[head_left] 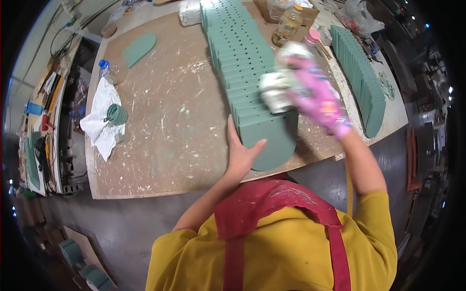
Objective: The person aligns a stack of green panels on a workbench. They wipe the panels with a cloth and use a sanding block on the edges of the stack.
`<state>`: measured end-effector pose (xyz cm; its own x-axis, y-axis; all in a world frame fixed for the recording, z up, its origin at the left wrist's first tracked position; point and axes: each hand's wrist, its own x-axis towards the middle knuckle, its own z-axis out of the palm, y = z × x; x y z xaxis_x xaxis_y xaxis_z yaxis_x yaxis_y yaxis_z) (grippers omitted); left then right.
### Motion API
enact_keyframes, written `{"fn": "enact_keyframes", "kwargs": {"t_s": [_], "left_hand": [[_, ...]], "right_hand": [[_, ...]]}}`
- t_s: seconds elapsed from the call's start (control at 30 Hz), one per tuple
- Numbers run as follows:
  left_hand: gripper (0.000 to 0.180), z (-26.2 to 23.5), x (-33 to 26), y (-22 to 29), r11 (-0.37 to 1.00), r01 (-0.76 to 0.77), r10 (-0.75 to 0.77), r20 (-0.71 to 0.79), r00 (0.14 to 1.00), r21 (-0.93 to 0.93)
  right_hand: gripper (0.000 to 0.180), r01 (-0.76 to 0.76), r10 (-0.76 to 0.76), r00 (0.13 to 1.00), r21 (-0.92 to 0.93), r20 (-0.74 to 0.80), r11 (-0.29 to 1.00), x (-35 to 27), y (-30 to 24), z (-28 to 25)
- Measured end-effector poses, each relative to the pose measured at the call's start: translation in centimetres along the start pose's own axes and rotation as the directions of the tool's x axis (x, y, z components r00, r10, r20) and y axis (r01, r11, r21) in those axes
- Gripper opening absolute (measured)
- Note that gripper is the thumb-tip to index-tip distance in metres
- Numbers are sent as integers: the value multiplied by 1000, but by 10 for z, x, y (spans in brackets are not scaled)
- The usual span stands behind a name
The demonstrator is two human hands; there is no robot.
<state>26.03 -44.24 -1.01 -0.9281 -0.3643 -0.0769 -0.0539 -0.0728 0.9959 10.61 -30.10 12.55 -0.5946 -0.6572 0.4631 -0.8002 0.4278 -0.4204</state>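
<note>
Down the middle of the flat brown worktable (170, 121), from far side to near edge: a long row of overlapping green round-ended panels (242, 72). Along the left side of its near end, the bare left hand (242, 156); over its right side, the pink-gloved right hand (318, 94) with a wadded white cloth (276, 91). Farther right, a second green panel row (358, 80); between both rows, toward the back, a clear orange-capped bottle (287, 28). At the table's left edge, a crumpled white sheet (102, 128), with a coiled green roll (117, 115) on it.
</note>
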Motion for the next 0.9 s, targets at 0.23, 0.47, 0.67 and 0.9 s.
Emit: {"fn": "enact_keyframes", "kwargs": {"t_s": [0.23,0.47,0.67,0.9], "left_hand": [[102,2,2,9,976,47,-47,4,999,-211],[109,-28,29,13,989,-62,58,30,998,134],[103,-46,146,86,741,-301,360,23,933,601],[89,-43,182,57,992,99,-98,17,995,-79]], "right_hand": [[41,-80,140,964,-254,227,964,-23,83,12],[39,-426,444,896,278,-3,861,7,78,-47],[47,-192,205,975,141,-85,971,105,34,5],[32,340,-328,912,-9,248,940,94,56,71]]}}
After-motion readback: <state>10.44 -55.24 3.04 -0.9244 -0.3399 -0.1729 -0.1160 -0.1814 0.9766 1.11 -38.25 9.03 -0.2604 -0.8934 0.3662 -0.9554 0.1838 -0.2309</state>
